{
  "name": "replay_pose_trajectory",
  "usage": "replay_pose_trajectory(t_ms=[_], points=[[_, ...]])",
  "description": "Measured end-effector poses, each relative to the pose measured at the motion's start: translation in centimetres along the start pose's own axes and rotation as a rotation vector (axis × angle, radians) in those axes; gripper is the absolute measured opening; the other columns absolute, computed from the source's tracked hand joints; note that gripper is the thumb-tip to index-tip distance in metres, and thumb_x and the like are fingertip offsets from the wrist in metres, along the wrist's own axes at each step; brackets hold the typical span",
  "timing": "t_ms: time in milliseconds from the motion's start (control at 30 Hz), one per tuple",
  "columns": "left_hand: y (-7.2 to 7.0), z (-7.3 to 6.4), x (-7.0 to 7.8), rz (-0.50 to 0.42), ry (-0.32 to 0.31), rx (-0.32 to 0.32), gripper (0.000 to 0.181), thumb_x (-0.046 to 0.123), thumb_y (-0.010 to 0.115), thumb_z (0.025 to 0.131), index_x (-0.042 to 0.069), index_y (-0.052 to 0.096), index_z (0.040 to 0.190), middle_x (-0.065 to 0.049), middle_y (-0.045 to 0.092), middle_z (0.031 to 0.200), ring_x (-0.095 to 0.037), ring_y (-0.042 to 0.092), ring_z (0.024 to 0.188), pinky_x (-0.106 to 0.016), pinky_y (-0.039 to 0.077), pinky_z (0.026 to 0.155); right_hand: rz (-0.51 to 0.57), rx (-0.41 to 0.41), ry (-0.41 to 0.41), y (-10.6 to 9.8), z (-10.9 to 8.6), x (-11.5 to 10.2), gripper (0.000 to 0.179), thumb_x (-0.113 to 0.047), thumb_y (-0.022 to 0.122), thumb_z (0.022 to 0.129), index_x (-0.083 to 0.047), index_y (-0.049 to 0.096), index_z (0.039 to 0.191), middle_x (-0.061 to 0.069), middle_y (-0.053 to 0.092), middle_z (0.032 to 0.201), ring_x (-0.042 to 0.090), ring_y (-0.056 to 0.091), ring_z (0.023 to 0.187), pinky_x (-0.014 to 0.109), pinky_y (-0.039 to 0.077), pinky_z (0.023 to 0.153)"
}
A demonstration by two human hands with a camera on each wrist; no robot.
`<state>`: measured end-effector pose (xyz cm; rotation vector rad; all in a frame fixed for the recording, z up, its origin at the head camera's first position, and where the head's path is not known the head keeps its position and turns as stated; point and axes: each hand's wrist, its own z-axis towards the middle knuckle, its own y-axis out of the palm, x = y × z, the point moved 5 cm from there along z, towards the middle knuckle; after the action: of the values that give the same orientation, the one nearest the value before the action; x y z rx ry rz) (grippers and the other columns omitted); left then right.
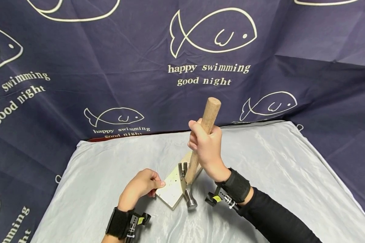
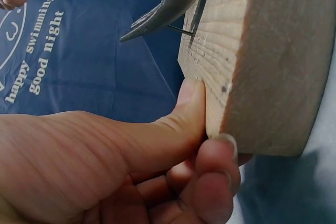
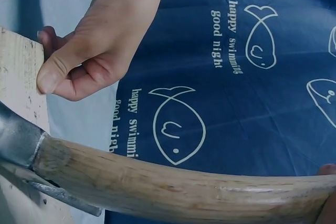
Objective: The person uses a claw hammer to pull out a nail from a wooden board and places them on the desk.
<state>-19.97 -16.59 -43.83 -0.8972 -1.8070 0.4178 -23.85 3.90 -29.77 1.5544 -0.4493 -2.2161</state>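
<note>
My right hand (image 1: 208,148) grips the wooden handle of a claw hammer (image 1: 211,109), which stands steeply tilted with its metal head low at the board. A pale wooden board (image 1: 170,189) lies beneath the hammer head. In the left wrist view, a thin nail (image 2: 180,29) sticks out of the board's face beside the claw; whether the claw touches it I cannot tell. My left hand (image 1: 141,185) pinches the board's near left corner, thumb on the top face and fingers at the edge. The right wrist view shows the handle (image 3: 157,184) close up, with only a fingertip of the right hand.
A pale, shiny cloth (image 1: 109,168) covers the table under the board. Dark blue curtains (image 1: 140,84) with white fish prints and lettering stand behind the table and along its sides. Each wrist wears a black strap (image 1: 235,185) with a small camera mount.
</note>
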Motion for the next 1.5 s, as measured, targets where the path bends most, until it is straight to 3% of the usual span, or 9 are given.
replay_pose_trajectory(t_ms=[667,967,1200,1500], points=[[-0.1,-0.2,0.1,-0.024,0.058,-0.017,0.022,0.022,0.068,0.086,0.005,0.062,0.074,-0.007,0.059,0.059,-0.018,0.057,0.050,-0.034,0.050,0.054,0.005,-0.076,-0.101,-1.2,-2.0,-2.1,0.041,-0.008,0.053,0.092,-0.009,0.034,0.056,-0.001,0.027,0.040,0.013,0.024,0.032,0.032,0.021,0.033],[-0.1,-0.3,0.3,0.000,0.036,-0.004,0.022,0.022,0.069,0.086,0.005,0.062,0.072,-0.005,0.059,0.056,-0.017,0.056,0.048,-0.031,0.047,0.052,0.067,-0.157,-0.160,-1.2,-2.4,-3.2,0.040,0.001,0.047,0.092,-0.008,0.033,0.055,0.000,0.024,0.039,0.013,0.021,0.031,0.032,0.018,0.032],[-0.1,-0.4,0.3,0.012,0.039,0.027,0.022,0.021,0.069,0.085,0.007,0.061,0.070,-0.006,0.058,0.056,-0.018,0.055,0.048,-0.029,0.044,0.051,0.068,-0.220,-0.267,-0.6,-2.4,-4.2,0.040,0.004,0.048,0.090,-0.008,0.032,0.055,0.000,0.025,0.041,0.012,0.021,0.031,0.030,0.017,0.030],[0.1,-0.8,0.6,0.020,0.019,0.059,0.023,0.019,0.069,0.085,0.007,0.060,0.068,-0.005,0.057,0.054,-0.018,0.054,0.048,-0.027,0.042,0.049,0.102,-0.335,-0.324,-0.5,-2.8,-4.7,0.037,0.010,0.039,0.087,-0.007,0.030,0.056,0.000,0.025,0.041,0.013,0.022,0.032,0.029,0.021,0.031]])
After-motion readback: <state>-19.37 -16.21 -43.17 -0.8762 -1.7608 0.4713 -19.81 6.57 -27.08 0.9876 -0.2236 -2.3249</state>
